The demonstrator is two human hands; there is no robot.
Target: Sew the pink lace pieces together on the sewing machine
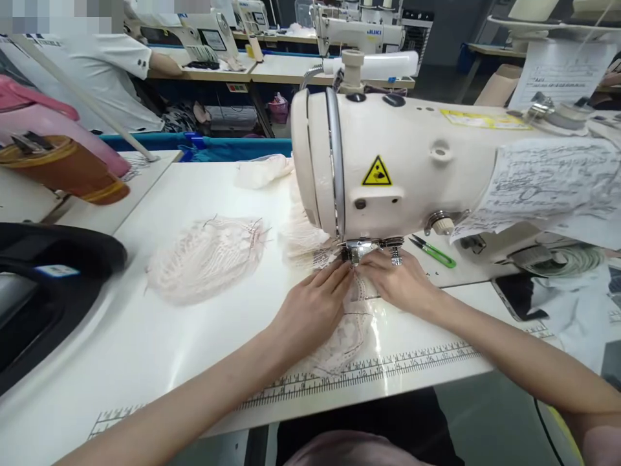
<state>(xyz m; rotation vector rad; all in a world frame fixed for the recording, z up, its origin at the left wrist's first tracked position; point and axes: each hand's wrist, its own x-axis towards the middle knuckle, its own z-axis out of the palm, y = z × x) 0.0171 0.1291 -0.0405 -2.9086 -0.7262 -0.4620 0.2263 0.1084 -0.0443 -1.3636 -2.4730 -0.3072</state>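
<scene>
A cream sewing machine [407, 175] fills the right of the view, its presser foot low over the bed. Sheer pale pink lace fabric [345, 340] runs under the foot and trails toward the front edge. My left hand [315, 301] lies flat on this fabric, fingers stretched together toward the foot. Just right of the foot is my right hand [400, 278], its fingers bent down by the needle area. The fingertips are partly hidden, so I cannot make out what they pinch. Another piece of pale pink lace [208, 259] lies to the left on the table.
Green thread snips [434, 251] and a dark phone [519, 296] lie on the right. A black iron-like object [53, 291] stands at the left edge near an amber cup [68, 168]. A printed ruler [369, 374] follows the front edge. Another person's sleeve [119, 55] shows behind.
</scene>
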